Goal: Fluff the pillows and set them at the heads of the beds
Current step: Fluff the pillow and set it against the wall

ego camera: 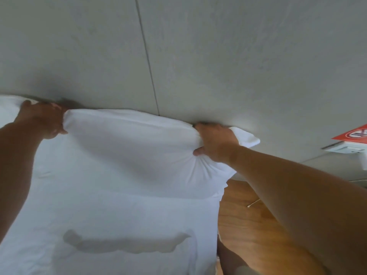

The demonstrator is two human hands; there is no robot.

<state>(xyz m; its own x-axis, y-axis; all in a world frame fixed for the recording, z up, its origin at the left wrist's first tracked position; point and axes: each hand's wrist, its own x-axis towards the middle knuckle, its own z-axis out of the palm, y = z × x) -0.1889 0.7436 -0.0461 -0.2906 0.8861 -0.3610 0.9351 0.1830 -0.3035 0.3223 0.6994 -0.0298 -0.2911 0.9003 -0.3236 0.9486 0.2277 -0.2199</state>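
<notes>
A white pillow [127, 147] lies at the head of the bed [99, 219], its far edge touching the grey wall [198, 56]. My left hand [44, 118] is shut on the pillow's top left corner. My right hand [215, 142] is shut on its top right corner, bunching the fabric into creases. A loose flap of the pillowcase [247, 138] sticks out past my right hand. The bed below the pillow is covered in white bedding with a grey mark [123, 244] on it.
More white bedding [10, 104] shows at the far left beside the wall. Wooden floor [248, 225] runs along the bed's right side, with a thin white cord [254, 203] on it. A red no-smoking sign [355, 133] stands on a white bedside surface [345, 148] at right.
</notes>
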